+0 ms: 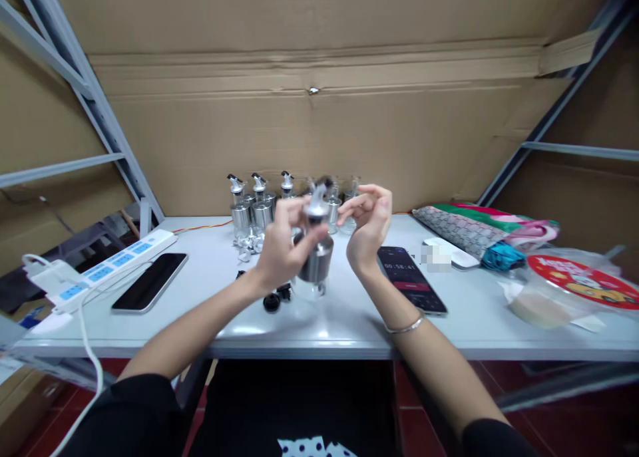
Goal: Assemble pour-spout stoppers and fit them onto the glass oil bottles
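My left hand [284, 244] is closed round the neck of an oil dispenser bottle [317, 261] with a steel band, clear glass base and flip pourer top. The bottle is upright at the middle of the table, its top blurred. Just right of the pourer, my right hand [368, 221] is raised with bent fingers apart and nothing visible in them. Behind stands a group of similar bottles [241, 214], several with pourers fitted. Small black caps [271, 302] lie left of the held bottle, and small clear-and-silver pieces [248, 245] lie farther back.
At the left are a white power strip [117, 261] with a cable and a dark phone [150, 282]. A phone showing a timer [412, 281] lies right, beside a white device [452, 253], a patterned pouch [456, 227] and a red-lidded package [584, 281]. Cardboard [319, 131] walls the back.
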The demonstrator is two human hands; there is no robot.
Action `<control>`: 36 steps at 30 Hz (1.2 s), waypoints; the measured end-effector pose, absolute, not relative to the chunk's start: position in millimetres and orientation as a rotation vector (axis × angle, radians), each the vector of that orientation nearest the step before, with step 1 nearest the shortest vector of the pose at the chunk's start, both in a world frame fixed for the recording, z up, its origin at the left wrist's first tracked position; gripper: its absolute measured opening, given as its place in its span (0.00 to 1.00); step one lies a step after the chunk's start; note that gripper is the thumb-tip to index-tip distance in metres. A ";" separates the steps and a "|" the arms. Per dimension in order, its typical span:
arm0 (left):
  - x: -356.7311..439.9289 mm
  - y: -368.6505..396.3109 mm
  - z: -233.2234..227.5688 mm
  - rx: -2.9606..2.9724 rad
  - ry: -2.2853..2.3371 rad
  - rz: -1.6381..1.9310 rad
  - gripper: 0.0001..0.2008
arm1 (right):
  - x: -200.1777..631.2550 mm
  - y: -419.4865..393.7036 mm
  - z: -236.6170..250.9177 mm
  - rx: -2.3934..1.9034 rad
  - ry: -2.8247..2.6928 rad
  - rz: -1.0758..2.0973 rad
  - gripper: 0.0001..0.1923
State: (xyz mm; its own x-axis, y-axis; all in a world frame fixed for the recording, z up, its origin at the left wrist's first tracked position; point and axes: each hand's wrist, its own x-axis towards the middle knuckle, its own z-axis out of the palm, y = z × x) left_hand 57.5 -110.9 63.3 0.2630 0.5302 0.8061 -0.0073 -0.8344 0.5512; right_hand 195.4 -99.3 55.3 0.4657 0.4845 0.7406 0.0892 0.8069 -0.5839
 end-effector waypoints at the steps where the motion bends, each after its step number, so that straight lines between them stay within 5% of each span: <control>1: 61.8 -101.4 76.0 2.067 0.460 1.602 0.18 | 199.6 -95.3 56.8 -0.610 -1.031 0.269 0.18; 7: 91.2 -19.2 109.7 2.063 0.469 1.709 0.19 | 209.6 -79.8 52.3 -0.614 -1.035 0.344 0.14; 26: 124.1 46.8 37.0 2.036 1.017 1.454 0.20 | 218.4 -62.1 42.0 -1.044 -1.156 0.460 0.09; 36: 102.3 41.1 40.5 2.160 1.121 1.079 0.35 | 211.8 -56.6 33.2 -1.316 -0.971 1.121 0.16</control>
